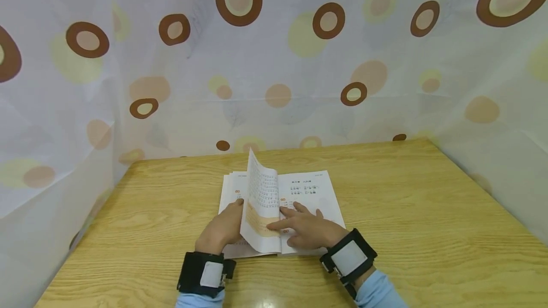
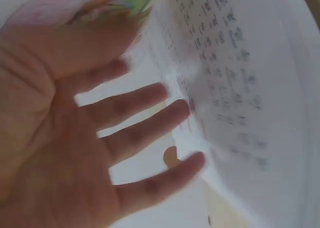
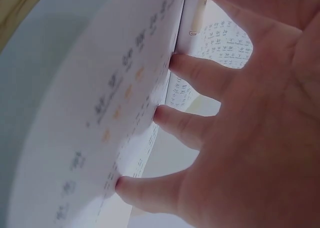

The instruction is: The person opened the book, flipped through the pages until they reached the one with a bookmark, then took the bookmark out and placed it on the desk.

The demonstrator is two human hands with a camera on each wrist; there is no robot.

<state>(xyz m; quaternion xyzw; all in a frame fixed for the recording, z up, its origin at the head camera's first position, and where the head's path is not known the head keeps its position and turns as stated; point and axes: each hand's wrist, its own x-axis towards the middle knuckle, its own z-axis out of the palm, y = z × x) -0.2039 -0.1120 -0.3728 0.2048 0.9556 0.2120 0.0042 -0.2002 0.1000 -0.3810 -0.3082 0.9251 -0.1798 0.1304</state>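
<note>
An open book [image 1: 318,194] with printed text lies in front of me. One leaf [image 1: 262,189] stands up from its left side, curving near the spine, with an orange-tinted block low on it. My left hand [image 1: 222,227] is at the left side of this leaf, which hides part of its fingers. Seen from the left wrist, that hand's fingers [image 2: 142,143] are spread and fairly straight, their tips at the paper. My right hand [image 1: 310,228] rests on the right page with fingers spread, its index finger reaching across the spine onto the leaf. The right wrist view shows its fingertips [image 3: 162,112] touching the printed page.
The book rests near the front edge of a wood-grain table [image 1: 411,203]. A pale curtain [image 1: 188,75] with brown and yellow circles hangs behind and at both sides. Each wrist wears a black band [image 1: 350,255] with a light patch.
</note>
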